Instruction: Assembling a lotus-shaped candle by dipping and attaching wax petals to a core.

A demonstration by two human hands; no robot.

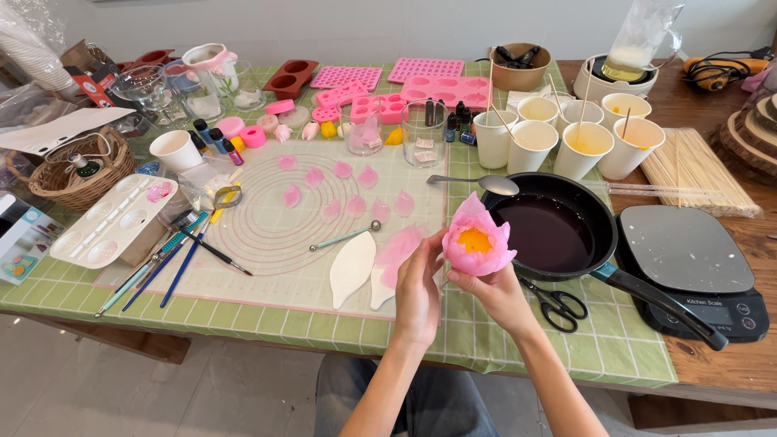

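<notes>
Just right of centre in the frame, both hands hold a pink flower (476, 239) with a yellow middle: the left hand (418, 283) presses its grip against the flower's left side, and the right hand (492, 291) cups it from below, fingers closed on it. The flower's base is hidden by the right hand's fingers. Behind it on the surface (340, 320) a black pan (558, 235) of dark liquid is partly covered by the petals, and scissors (558, 306) lie just beside the right wrist.
</notes>
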